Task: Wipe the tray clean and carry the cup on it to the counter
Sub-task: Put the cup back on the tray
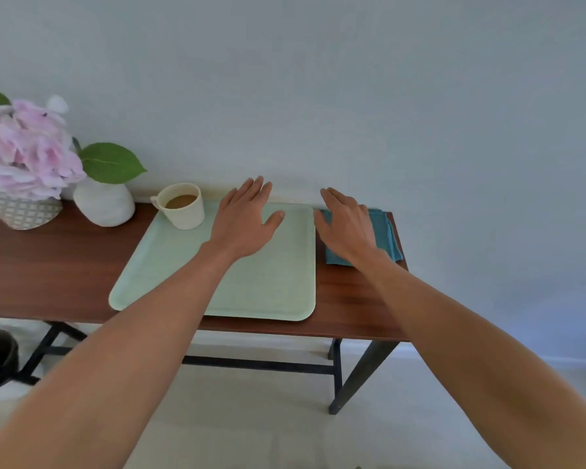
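Tray [268, 286]: pale green, laid on wooden tabletop [48, 265].
Cup [183, 206]: coffee-filled, set at tray's far left corner.
Left hand [246, 221]: spread flat over tray, nothing held.
Right hand [347, 221]: fingers apart over folded teal cloth [386, 235]; contact cannot be told.
Writing: none legible.

Cloth [384, 231] partly under right hand [347, 225]

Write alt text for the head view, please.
Two bare hands reach over a wooden table: left hand above a green tray, right hand over a folded blue cloth. A cup of coffee stands in the tray's far left corner.
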Motion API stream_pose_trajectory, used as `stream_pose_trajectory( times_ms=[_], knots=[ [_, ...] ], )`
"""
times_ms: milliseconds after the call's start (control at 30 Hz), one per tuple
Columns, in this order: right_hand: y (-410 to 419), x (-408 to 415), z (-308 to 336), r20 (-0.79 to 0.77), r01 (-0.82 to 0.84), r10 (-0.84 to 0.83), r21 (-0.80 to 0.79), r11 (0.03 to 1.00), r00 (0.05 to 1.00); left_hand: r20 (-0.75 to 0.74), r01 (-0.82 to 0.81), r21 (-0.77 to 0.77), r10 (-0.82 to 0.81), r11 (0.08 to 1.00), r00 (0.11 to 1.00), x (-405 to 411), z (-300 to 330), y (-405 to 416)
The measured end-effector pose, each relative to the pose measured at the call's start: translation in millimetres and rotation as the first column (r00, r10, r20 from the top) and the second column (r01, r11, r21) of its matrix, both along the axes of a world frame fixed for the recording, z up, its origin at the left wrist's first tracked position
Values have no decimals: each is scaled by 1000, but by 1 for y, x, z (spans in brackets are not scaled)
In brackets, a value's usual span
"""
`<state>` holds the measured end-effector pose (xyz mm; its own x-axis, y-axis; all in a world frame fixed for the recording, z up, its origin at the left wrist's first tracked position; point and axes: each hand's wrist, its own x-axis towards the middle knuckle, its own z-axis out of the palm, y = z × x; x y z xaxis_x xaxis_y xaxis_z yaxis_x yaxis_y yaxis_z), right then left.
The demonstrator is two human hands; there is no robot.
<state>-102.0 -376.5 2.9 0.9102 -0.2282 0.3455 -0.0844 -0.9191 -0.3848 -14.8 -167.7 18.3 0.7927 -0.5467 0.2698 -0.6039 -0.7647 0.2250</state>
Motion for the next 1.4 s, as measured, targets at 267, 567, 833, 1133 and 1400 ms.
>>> stream_pose_trajectory(
  times_ms=[267,567,833,1133,1400],
  knots=[
    [118,40,10,-22,-92,91,-22,996,996,-25,-104,-31,104,994,994,40,21,129],
    [217,79,5,-76,-80,79,-3,997,994,-107,-108,-39,104,993,989,71,10,219],
    [236,109,-13,-113,-22,48,221,975,992,-237,-99,-140,64,985,969,99,-16,225],
    [244,139,-25,-5,-51,69,617,785,998,-173,-75,-292,25,954,985,132,-31,215],
    [246,141,-29,42,-59,42,652,756,998,-185,-58,-474,-34,879,982,136,-39,208]
  ],
)
